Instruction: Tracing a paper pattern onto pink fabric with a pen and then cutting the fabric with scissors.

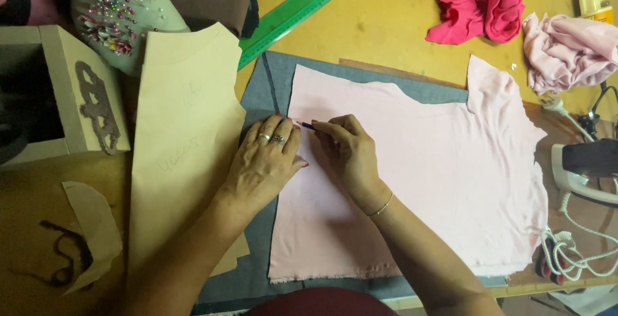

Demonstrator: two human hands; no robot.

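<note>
A pale pink fabric piece (438, 161) lies flat on a grey cloth (270, 77) on the yellow table. My left hand (264, 161), with rings on two fingers, presses flat on the pink fabric's left edge. My right hand (347, 152) pinches a small pin with a blue head (308, 125) right at that edge, its tip toward my left fingertips. A tan paper pattern piece (183, 135) lies just left of the hands, partly under my left forearm.
A pincushion stuck with several pins (112, 19) sits top left beside a tan box (71, 90). A green ruler (296, 10) lies diagonally at the top. Bright pink (483, 3) and light pink (566, 48) fabric heaps are top right. An iron (586, 168) with coiled cord stands right.
</note>
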